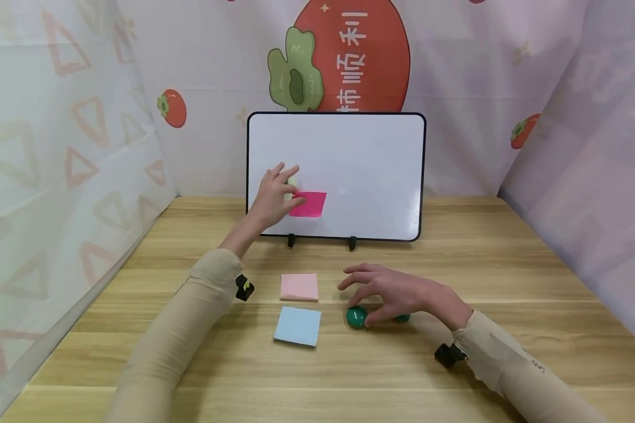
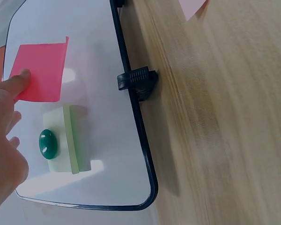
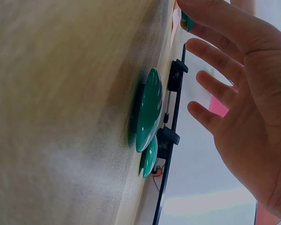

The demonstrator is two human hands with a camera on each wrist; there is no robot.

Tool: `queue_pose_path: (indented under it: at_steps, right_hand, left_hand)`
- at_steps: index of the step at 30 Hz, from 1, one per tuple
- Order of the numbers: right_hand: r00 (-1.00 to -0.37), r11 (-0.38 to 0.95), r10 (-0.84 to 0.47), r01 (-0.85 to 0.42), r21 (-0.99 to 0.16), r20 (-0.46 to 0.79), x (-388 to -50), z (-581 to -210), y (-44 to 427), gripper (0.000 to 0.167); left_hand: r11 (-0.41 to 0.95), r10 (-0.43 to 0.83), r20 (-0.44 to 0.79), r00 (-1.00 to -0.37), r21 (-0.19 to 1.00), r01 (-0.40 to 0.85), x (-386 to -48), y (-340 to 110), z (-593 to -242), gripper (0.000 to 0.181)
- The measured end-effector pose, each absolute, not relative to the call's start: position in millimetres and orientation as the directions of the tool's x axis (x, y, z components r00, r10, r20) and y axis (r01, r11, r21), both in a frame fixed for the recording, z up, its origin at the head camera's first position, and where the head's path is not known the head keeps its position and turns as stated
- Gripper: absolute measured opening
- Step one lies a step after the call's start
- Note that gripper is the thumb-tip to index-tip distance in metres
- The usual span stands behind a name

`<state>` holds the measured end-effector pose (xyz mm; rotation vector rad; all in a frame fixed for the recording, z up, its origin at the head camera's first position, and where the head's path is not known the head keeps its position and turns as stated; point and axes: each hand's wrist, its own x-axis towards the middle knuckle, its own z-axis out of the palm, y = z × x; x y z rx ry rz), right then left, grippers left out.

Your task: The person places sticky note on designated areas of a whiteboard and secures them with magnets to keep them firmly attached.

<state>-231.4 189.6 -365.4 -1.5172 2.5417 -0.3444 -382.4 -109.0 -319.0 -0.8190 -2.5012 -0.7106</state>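
My left hand (image 1: 272, 200) pinches a bright pink sheet (image 1: 312, 204) at its left side, in front of the whiteboard (image 1: 370, 170). In the left wrist view the thumb lies on the pink sheet (image 2: 44, 75). Beside it on the board is a pale green note pad (image 2: 61, 161) under a green magnet (image 2: 48, 144), mostly behind the hand in the head view. Low over the table, my right hand (image 1: 397, 291) has thumb and finger round a green magnet (image 1: 356, 317). Two more green magnets (image 3: 151, 110) (image 3: 150, 156) lie near the palm in the right wrist view.
A light pink pad (image 1: 298, 286) and a light blue pad (image 1: 298, 326) lie on the wooden table (image 1: 233, 364), left of the right hand. Black clips (image 1: 352, 242) (image 1: 291, 239) support the board's lower edge. Patterned cloth hangs behind and at both sides.
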Motion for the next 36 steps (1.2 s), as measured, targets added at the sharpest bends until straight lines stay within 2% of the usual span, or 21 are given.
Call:
queue_pose_path:
  at_steps: [13,20,29,36]
  right_hand:
    - [-0.462,0.448,-0.887,-0.853,-0.268,-0.016,-231.8,-365.8,187.1,0.031]
    - [-0.47,0.457,-0.883,-0.846,-0.274,-0.02,-230.5,-363.6,185.7,0.031]
    - [-0.488,0.472,-0.873,-0.837,-0.276,-0.014,-228.2,-359.8,189.6,0.031]
    - [-0.484,0.456,-0.874,-0.852,-0.257,0.051,-236.7,-354.6,191.4,0.029]
  left_hand:
    - [0.783,0.358,0.518,-0.777,0.286,0.552,-396.9,-96.4,-319.6,0.021]
    - [0.806,0.342,0.54,-0.769,0.253,0.536,-401.2,-91.8,-326.9,0.02]
    - [0.821,0.281,0.629,-0.725,0.232,0.521,-406.6,-75.6,-334.7,0.021]
    - [0.817,0.244,0.625,-0.741,0.278,0.504,-407.4,-73.5,-337.9,0.022]
